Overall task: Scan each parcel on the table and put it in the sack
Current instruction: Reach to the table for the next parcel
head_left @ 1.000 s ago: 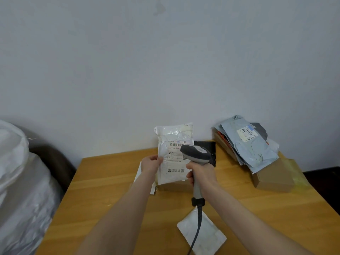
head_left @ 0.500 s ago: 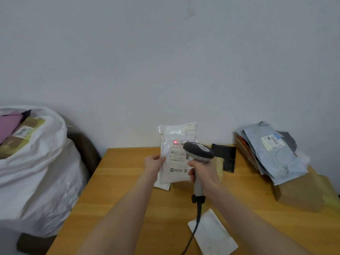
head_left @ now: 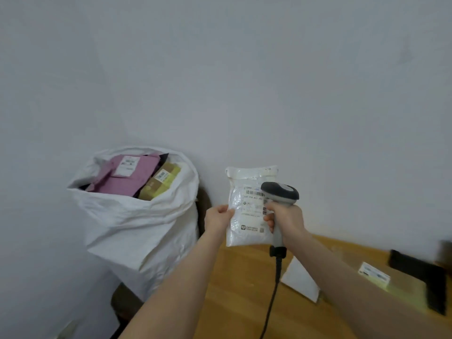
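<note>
The sack (head_left: pixel 137 223) stands just off the left edge of the table (head_left: pixel 239 302), mouth open upward. A pink parcel (head_left: pixel 127 179) and a brown box (head_left: pixel 160 184) fill most of that mouth, up to its rim. Open air lies between the rim and the white parcel (head_left: pixel 247 216) in the left hand (head_left: pixel 217 217). The scanner (head_left: pixel 281 193) hangs its cable (head_left: pixel 272 302) over the table; an envelope (head_left: pixel 302 281) and a labelled box (head_left: pixel 374 275) lie rightward.

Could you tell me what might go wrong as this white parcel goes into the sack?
The left hand pinches the white parcel by one edge only, so it could slip on the way. The sack looks full to its rim, with a pink parcel and a box on top; another might slide off.
</note>
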